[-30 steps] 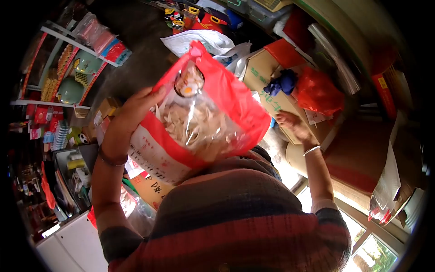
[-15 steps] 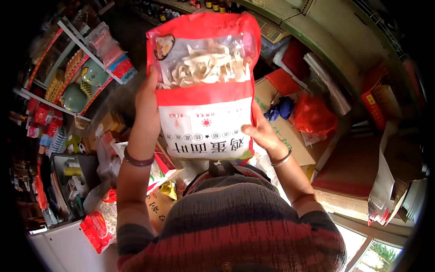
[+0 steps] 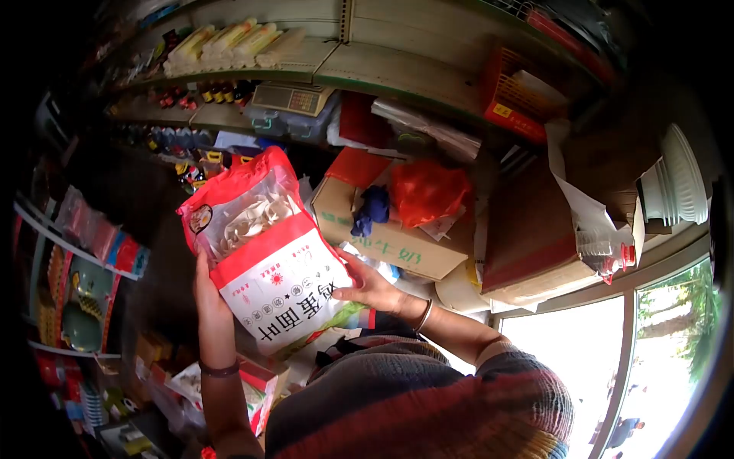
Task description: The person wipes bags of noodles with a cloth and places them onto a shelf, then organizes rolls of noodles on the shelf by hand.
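A red and white bag of dried egg noodle sheets (image 3: 287, 302) is held up in front of my body, tilted in view. Through its clear window pale, flat noodle pieces show. My left hand (image 3: 214, 298) grips the bag's left edge, its fingers partly hidden behind the pack. On the opposite edge, my right hand (image 3: 372, 288) has its thumb lying on the white printed front and its other fingers mostly out of sight. Both hands are closed on the bag.
Beyond the bag, a cardboard box (image 3: 394, 243) bears a red plastic bag (image 3: 430, 191) and a dark blue cloth-like bundle (image 3: 371, 211). A scale (image 3: 289, 99) stands under a long shelf (image 3: 397, 70). A larger carton (image 3: 535, 249) is at right, near a glass door (image 3: 562, 359).
The view has swung toward the right, bringing in more shelf and the glass door. The noodle bag now appears lower, farther left and more tilted, still in both hands.
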A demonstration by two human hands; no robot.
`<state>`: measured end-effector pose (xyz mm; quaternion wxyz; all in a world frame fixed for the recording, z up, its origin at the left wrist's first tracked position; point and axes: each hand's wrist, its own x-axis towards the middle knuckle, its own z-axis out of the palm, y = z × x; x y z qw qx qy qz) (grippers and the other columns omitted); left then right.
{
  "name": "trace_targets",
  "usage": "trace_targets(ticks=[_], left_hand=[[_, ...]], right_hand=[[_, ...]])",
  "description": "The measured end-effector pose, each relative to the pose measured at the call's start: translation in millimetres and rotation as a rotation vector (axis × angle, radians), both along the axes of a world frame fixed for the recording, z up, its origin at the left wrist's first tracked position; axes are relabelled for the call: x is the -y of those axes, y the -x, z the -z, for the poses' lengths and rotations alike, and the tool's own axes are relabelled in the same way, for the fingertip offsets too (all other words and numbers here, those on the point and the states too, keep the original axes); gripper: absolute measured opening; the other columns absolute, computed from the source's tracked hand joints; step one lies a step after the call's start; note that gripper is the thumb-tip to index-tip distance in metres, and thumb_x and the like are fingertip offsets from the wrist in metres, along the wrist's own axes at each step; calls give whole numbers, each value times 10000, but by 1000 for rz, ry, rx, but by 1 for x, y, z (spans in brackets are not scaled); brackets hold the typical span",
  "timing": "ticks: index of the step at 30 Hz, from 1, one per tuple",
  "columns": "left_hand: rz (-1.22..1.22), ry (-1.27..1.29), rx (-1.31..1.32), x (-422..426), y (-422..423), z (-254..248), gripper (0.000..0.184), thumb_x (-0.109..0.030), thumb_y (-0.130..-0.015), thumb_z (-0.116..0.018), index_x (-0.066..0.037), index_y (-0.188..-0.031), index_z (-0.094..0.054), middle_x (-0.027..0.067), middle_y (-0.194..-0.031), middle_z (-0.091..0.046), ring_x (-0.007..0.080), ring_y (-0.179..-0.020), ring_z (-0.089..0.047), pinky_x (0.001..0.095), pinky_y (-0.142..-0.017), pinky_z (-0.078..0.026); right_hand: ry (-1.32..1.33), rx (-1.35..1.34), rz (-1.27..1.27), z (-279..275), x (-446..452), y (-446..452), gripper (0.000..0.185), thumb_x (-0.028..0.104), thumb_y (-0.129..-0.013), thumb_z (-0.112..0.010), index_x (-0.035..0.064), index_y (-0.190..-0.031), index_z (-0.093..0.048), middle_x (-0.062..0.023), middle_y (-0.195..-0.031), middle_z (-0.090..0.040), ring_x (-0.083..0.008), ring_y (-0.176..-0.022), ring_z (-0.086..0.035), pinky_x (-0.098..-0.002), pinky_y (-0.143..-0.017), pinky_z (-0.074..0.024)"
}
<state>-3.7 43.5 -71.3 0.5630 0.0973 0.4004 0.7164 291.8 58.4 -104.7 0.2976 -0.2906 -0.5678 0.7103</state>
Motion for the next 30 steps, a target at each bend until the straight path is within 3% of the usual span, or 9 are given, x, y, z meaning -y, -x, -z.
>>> trace_targets(ticks=[4, 8, 10, 13, 16, 21, 24, 28, 30], left_hand=[[173, -104, -35, -68, -43, -31, 454, -356, -917, -467, -19, -1220, -458, 117, -1188, -546, 228, -1028, -570, 359, -859, -476], [358, -103, -105, -176, -101, -58, 457, -373, -917, -455, -26, -1214, -468, 108, -1187, -553, 222, -1061, -556, 366, -881, -463], [442, -118, -132, -233, -144, -74, 392, -309, -906, -499, -41, -1193, -492, 95, -1156, -570, 204, -1039, -564, 350, -876, -459], [571, -238, -378, -328, -192, -77, 365, -270, -885, -545, -52, -1176, -520, 77, -1144, -579, 181, -1062, -539, 344, -904, -426], [554, -314, -491, -417, -256, -98, 407, -177, -860, -586, -94, -1232, -443, 73, -1130, -573, 186, -1056, -539, 341, -891, -437], [603, -329, -453, -543, -327, -111, 327, -154, -879, -566, -107, -1186, -463, 62, -1105, -588, 177, -1006, -568, 339, -856, -465], [618, -343, -424, -601, -372, -120, 328, -118, -864, -582, -108, -1175, -478, 53, -1082, -589, 176, -994, -569, 321, -824, -478], [567, -376, -318, -645, -422, -118, 253, -145, -898, -540, -91, -1142, -501, 70, -1036, -596, 183, -938, -580, 314, -807, -483], [561, -453, -324, -666, -447, -116, 221, -158, -908, -529, -69, -1110, -522, 69, -1026, -595, 170, -916, -574, 298, -795, -474]], right_hand=[[-33, -93, 124, -5, -63, -31, 862, 172, -767, -717, -7, -1399, -158, -115, -1329, -388, -191, -1219, -371, -318, -1025, -293], [-23, -280, 344, -17, -146, -79, 752, 92, -754, -717, -7, -1357, -278, -95, -1304, -422, -157, -1174, -416, -282, -986, -354], [-95, -345, 451, -23, -194, -107, 730, 81, -757, -711, -12, -1349, -294, -99, -1297, -430, -157, -1168, -421, -280, -979, -360], [-314, -220, 642, -26, -266, -154, 723, 83, -748, -713, -22, -1342, -314, -132, -1290, -457, -167, -1152, -446, -282, -973, -362], [-537, -50, 862, -36, -340, -201, 672, 135, -739, -715, 6, -1312, -388, -184, -1241, -502, -202, -1127, -494, -300, -931, -403], [-793, 238, 1125, -53, -431, -250, 652, 178, -745, -681, 75, -1320, -391, -219, -1179, -506, -355, -1055, -522, -381, -860, -445], [-865, 524, 1279, -63, -477, -285, 633, 172, -754, -668, 37, -1307, -393, -201, -1169, -514, -337, -1064, -508, -385, -894, -419], [-980, 658, 1459, -59, -517, -310, 622, 176, -755, -649, 47, -1304, -388, -220, -1166, -491, -388, -1018, -489, -433, -880, -409], [-834, 631, 1449, -58, -534, -318, 652, 134, -777, -608, 53, -1346, -300, -230, -1175, -476, -408, -1024, -474, -456, -880, -402]])
